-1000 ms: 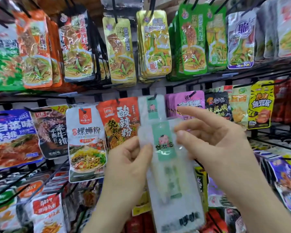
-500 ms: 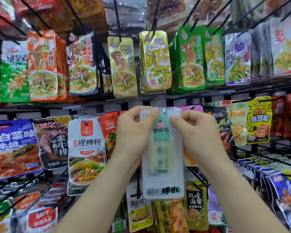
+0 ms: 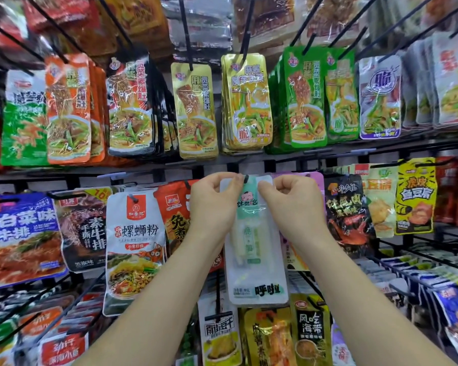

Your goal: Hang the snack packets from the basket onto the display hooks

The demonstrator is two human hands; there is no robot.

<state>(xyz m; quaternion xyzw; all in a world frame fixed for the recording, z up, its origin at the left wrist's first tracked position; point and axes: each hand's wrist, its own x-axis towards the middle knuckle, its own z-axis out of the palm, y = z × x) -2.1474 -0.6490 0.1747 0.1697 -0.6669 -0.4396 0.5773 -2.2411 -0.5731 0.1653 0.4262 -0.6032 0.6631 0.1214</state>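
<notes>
A long white snack packet with a mint-green label hangs upright in the middle row of the rack. My left hand pinches its top left corner and my right hand pinches its top right corner. The black tip of a display hook shows at the packet's top centre, between my two thumbs. Whether the hook passes through the packet's hole is hidden by my fingers. No basket is in view.
Rows of hanging snack packets fill the rack: a white noodle packet and an orange packet to the left, a black packet and a yellow packet to the right. Black hooks stick out towards me at lower left and lower right.
Both hands lifted the white packet from chest height up to the hook in the middle row. My fingers now curl tighter at its top corners.
</notes>
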